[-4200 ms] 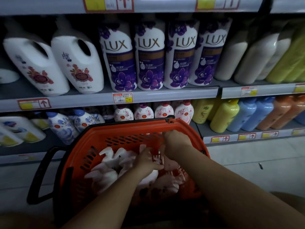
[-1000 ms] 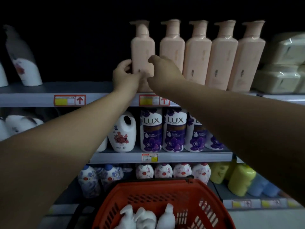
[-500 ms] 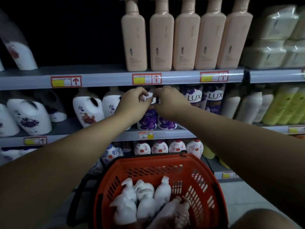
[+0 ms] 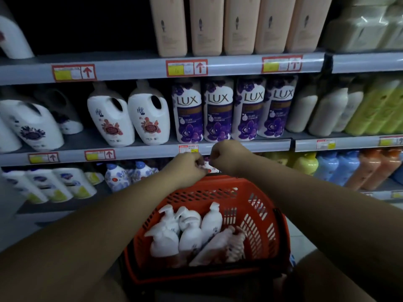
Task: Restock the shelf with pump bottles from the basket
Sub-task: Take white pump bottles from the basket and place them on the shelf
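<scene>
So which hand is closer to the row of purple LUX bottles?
Right. The right hand hangs just below the purple LUX bottles, right at their shelf's edge. The left hand sits lower and further left, nearer the orange basket.

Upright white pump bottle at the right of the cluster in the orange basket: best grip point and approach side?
Judging by pose, take the white pump bottle by its neck just under the pump head, coming from above. It stands nearly upright with the pump topmost, while neighbouring bottles and the orange basket wall crowd its body, so a side grasp looks blocked.
</scene>
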Demonstrator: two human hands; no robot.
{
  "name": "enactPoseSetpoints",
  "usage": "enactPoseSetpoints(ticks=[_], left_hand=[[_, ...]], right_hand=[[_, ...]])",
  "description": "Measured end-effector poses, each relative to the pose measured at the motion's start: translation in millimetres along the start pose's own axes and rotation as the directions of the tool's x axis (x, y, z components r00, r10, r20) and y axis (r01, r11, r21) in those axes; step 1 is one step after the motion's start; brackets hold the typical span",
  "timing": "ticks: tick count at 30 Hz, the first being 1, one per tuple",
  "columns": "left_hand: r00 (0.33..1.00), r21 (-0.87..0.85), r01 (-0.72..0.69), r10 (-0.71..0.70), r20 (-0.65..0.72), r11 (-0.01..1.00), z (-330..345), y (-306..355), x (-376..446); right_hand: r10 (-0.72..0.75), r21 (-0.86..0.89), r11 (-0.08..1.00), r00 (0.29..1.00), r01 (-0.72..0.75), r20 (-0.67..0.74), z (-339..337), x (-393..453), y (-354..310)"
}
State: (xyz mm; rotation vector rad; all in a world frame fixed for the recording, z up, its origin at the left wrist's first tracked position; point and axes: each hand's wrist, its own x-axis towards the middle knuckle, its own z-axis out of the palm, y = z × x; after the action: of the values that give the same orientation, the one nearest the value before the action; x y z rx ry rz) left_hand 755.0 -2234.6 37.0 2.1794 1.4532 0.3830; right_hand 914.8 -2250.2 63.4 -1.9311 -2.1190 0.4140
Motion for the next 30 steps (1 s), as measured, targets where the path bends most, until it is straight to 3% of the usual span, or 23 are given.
enactPoseSetpoints(ticks=[7, 15, 18, 23, 26, 30], left_hand=[[0.985, -0.124, 0.135, -0.119, 0.125, 0.983, 69, -27, 2], [0.948, -0.132, 0.225, -0.186, 0.258, 0.965, 140, -60, 4], [0.923, -0.088, 0.253, -0.213, 0.321, 0.964, 163, -74, 2], [0.888, -0.023, 0.304, -0.274, 0.370, 0.952, 190, -95, 1], [0.859, -0.013, 0.326, -0.290, 0.422, 0.945, 205, -107, 4], [0.817, 0.077, 0.306, -0.303, 0.491, 0.949, 219, -112, 4]], right_hand=[[0.116, -0.009, 0.993, 0.982, -0.116, 0.151, 60, -9, 41], [0.226, -0.067, 0.974, 0.915, -0.216, 0.335, 133, -17, 104], [0.271, -0.173, 0.961, 0.852, -0.215, 0.448, 160, -16, 127], [0.251, -0.170, 0.968, 0.799, -0.187, 0.546, 186, -19, 142], [0.305, -0.188, 0.952, 0.732, -0.240, 0.610, 213, -13, 150], [0.372, -0.144, 0.920, 0.694, -0.365, 0.617, 262, 5, 160]])
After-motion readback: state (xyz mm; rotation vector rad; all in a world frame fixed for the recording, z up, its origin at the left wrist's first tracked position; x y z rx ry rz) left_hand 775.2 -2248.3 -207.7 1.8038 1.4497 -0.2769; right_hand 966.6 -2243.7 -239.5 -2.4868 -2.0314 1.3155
